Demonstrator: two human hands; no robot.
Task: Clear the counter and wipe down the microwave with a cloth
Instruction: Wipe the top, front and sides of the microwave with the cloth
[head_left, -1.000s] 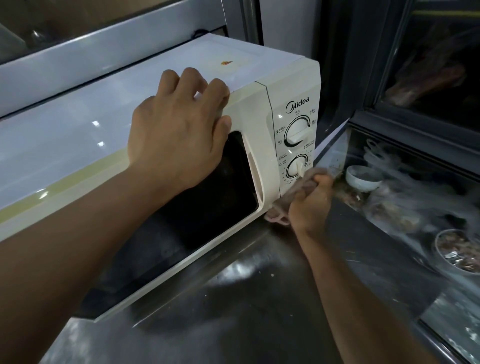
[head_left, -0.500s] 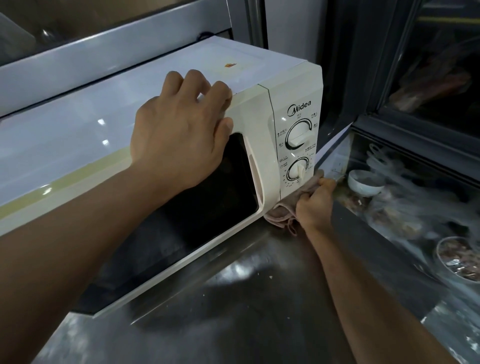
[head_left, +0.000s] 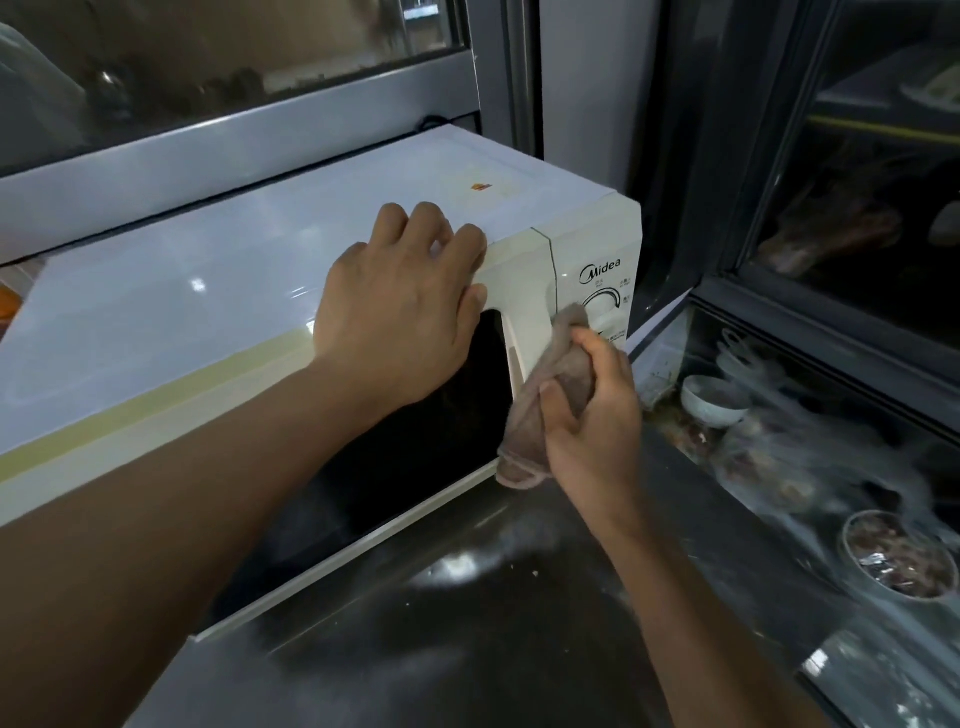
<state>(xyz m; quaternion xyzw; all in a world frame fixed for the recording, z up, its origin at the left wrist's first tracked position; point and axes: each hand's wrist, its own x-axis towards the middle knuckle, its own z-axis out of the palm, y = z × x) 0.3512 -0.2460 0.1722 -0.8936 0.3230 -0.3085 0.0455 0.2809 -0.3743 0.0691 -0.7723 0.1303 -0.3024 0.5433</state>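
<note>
Wipe step | my left hand (head_left: 400, 306) lies flat, steadying microwave (head_left: 260, 291) on bench (head_left: 467, 649) | my right hand (head_left: 592, 415) clutches cloth (head_left: 545, 384) against control panel | cloth soft, limp: bunch it; microwave rigid, likely heavy

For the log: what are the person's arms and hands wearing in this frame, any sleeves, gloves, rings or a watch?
Nothing is worn that the head view shows. The left hand and right hand are both bare, with no gloves and no rings visible on the fingers. Both forearms are bare up to the frame edge; no sleeve, watch or bracelet is in view.
</note>
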